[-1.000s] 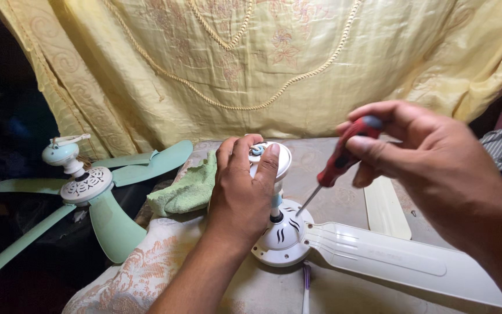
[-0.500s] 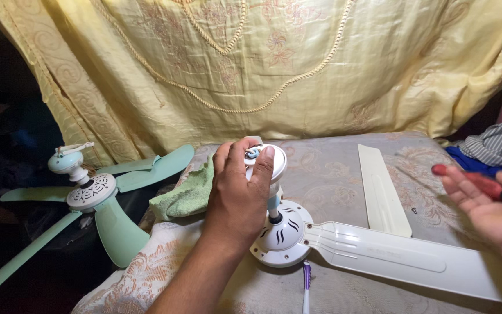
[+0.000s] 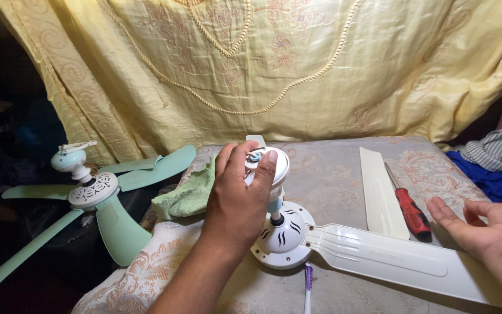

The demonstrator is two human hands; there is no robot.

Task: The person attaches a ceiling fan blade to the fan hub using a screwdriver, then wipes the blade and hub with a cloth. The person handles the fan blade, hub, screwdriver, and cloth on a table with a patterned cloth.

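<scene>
The white ceiling fan's canopy cup [image 3: 269,166] (above the motor hub [image 3: 282,241], on the cloth-covered table [image 3: 332,168]) is gripped by the left hand [image 3: 236,200]. The right hand [image 3: 492,235] is held open, just beside the red-handled screwdriver [image 3: 411,209].

You are working in a home that is serving as a makeshift repair corner. A yellow embroidered cloth [image 3: 297,64] is hanging along the far side, and a floral fabric cover [image 3: 332,168] is lying over the tabletop. Crumpled clothes [image 3: 498,160] are piling up at the far right, a dismantled white fan [image 3: 297,238] is lying near you, and a green fan [image 3: 97,192] is sitting at the left.
</scene>
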